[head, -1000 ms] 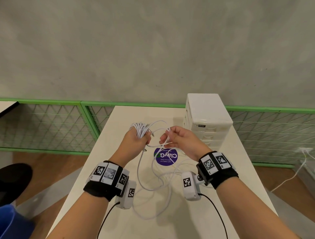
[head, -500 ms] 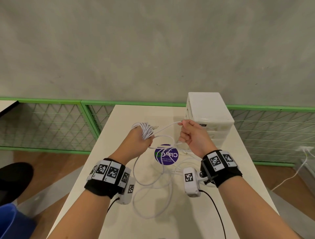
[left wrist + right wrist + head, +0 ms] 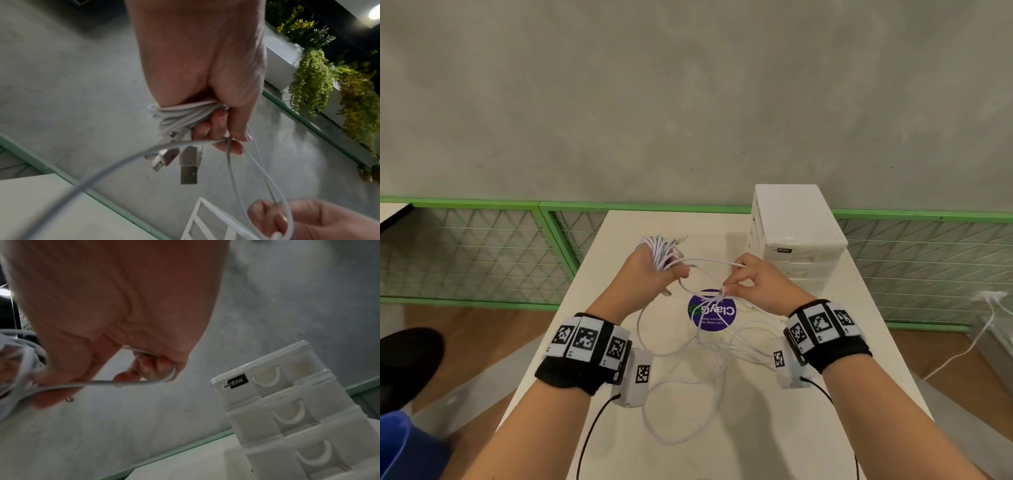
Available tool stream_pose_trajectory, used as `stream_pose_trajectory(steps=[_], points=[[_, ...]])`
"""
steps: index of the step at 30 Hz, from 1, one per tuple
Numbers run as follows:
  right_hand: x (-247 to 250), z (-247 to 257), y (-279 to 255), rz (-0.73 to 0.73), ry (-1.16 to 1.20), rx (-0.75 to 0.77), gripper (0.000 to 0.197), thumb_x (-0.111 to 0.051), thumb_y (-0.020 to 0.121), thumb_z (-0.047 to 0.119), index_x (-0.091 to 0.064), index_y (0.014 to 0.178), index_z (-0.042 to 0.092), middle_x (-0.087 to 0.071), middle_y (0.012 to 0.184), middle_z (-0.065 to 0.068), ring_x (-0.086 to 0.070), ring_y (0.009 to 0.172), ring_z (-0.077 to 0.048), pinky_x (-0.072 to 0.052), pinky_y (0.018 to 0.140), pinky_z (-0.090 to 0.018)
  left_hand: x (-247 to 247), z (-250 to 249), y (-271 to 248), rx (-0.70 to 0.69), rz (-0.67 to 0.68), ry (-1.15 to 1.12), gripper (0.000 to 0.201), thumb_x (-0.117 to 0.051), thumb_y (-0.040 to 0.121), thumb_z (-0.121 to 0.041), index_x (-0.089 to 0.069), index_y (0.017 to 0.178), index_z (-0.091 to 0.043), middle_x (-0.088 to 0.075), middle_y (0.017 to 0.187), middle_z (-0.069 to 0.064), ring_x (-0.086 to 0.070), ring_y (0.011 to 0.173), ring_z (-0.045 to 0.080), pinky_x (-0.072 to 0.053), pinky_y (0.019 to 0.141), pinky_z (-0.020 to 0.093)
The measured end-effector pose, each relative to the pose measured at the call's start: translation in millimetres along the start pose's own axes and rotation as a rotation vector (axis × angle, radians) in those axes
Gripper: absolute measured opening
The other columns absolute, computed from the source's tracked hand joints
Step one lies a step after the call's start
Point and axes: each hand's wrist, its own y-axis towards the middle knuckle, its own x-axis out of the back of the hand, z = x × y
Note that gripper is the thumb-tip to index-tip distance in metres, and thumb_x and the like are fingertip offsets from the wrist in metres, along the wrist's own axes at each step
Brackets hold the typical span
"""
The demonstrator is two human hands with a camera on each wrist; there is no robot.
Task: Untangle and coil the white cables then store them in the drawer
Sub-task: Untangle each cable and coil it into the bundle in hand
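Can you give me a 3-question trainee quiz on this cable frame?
1. True or false: a drawer of the white drawer unit stands open.
2. Which hand grips the coiled bundle of white cable? A) left hand B) right hand
3. Fill in: the loose cable loops lie on the ____.

Key: 1 false, all visible drawers are closed. 2 A; the right hand pinches a single strand. 3 table.

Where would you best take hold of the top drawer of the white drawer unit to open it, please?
Take the top drawer by its curved handle, centred on the front face, coming from the front, the person's side. The handle bows out like a hook, so fingers should slip behind it. Both hands hold cable, so one must be freed first.
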Motion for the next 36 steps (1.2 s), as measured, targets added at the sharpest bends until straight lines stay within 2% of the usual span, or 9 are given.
stream_pose_trajectory(steps=[3, 7, 10, 14, 17, 20, 23, 27, 36], points=[[0, 8, 3, -0.031, 0.005, -0.009, 0.015, -0.060, 0.089, 0.023, -0.073, 0.084, 0.017, -0.045, 0.093, 0.005, -0.045, 0.087, -0.007, -0.033, 0.075, -0.017, -2, 8, 1, 0.006, 0.035, 0.000, 0.005, -0.071, 0.082, -0.009, -0.067, 0.084, -0.008, -0.070, 0.085, 0.003, -0.057, 0.052, 0.001, -0.039, 0.040, 0.010], [-10, 18, 8, -0.159, 0.086, 0.019, 0.020, -0.055, 0.093, 0.017, -0.070, 0.080, 0.017, -0.046, 0.129, -0.002, -0.037, 0.123, -0.013, -0.023, 0.104, -0.022, -12, 19, 2, 0.043, 0.035, -0.003, 0.006, -0.075, 0.077, -0.012, -0.071, 0.081, -0.015, -0.074, 0.085, 0.002, -0.068, 0.070, 0.013, -0.057, 0.053, 0.028], [-17, 23, 12, -0.316, -0.093, 0.115, 0.017, -0.059, 0.090, 0.018, -0.072, 0.082, 0.012, -0.042, 0.139, -0.002, -0.027, 0.131, -0.018, -0.017, 0.109, -0.029, -22, 21, 3, 0.060, -0.017, -0.004, 0.012, -0.075, 0.078, -0.015, -0.067, 0.080, -0.007, -0.069, 0.074, 0.006, -0.061, 0.061, 0.013, -0.057, 0.054, 0.033], [-10, 28, 8, -0.343, 0.049, 0.118, 0.020, -0.049, 0.095, 0.014, -0.067, 0.087, 0.008, -0.063, 0.094, -0.002, -0.053, 0.090, -0.011, -0.041, 0.085, -0.028, -21, 28, 6, 0.024, -0.035, 0.082, 0.023, -0.068, 0.083, -0.014, -0.059, 0.080, 0.007, -0.058, 0.069, 0.018, -0.051, 0.059, 0.020, -0.054, 0.057, 0.045], [4, 23, 4, -0.408, 0.169, -0.001, 0.019, -0.041, 0.098, 0.014, -0.057, 0.087, 0.013, -0.050, 0.070, 0.011, -0.044, 0.065, -0.001, -0.035, 0.064, -0.022, -16, 39, 5, 0.045, 0.001, 0.144, 0.023, -0.065, 0.085, -0.016, -0.057, 0.079, 0.005, -0.052, 0.065, 0.008, -0.049, 0.059, 0.020, -0.053, 0.062, 0.050], [13, 13, 3, -0.334, 0.169, -0.056, 0.010, -0.053, 0.093, 0.020, -0.056, 0.087, 0.013, -0.039, 0.064, 0.013, -0.037, 0.059, -0.002, -0.031, 0.059, -0.018, -9, 47, 5, 0.050, -0.035, 0.143, 0.019, -0.064, 0.085, -0.014, -0.054, 0.075, -0.003, -0.050, 0.065, 0.006, -0.049, 0.059, 0.021, -0.053, 0.061, 0.051], [16, 0, 1, -0.313, 0.217, -0.118, 0.007, -0.066, 0.084, 0.024, -0.067, 0.082, 0.018, -0.044, 0.058, -0.002, -0.040, 0.058, -0.009, -0.035, 0.061, -0.021, -4, 50, 9, 0.045, -0.110, 0.127, 0.020, -0.066, 0.085, -0.013, -0.052, 0.071, -0.009, -0.048, 0.060, 0.003, -0.047, 0.054, 0.019, -0.053, 0.060, 0.048], [22, -10, 2, -0.526, 0.191, -0.200, 0.011, -0.063, 0.087, 0.025, -0.066, 0.081, 0.016, -0.064, 0.080, 0.000, -0.055, 0.075, -0.013, -0.039, 0.071, -0.025, -4, 45, 12, -0.004, -0.170, 0.161, 0.016, -0.065, 0.087, -0.015, -0.056, 0.079, -0.004, -0.049, 0.063, 0.001, -0.046, 0.054, 0.012, -0.038, 0.046, 0.013], [36, -26, -1, -0.882, 0.168, -0.342, 0.025, -0.050, 0.094, 0.027, -0.057, 0.081, 0.007, -0.056, 0.078, -0.003, -0.049, 0.074, -0.020, -0.030, 0.066, -0.024, 16, 44, 22, -0.074, -0.351, 0.292, 0.019, -0.063, 0.087, -0.015, -0.053, 0.081, 0.000, -0.055, 0.073, 0.015, -0.051, 0.064, 0.028, -0.042, 0.057, 0.035]])
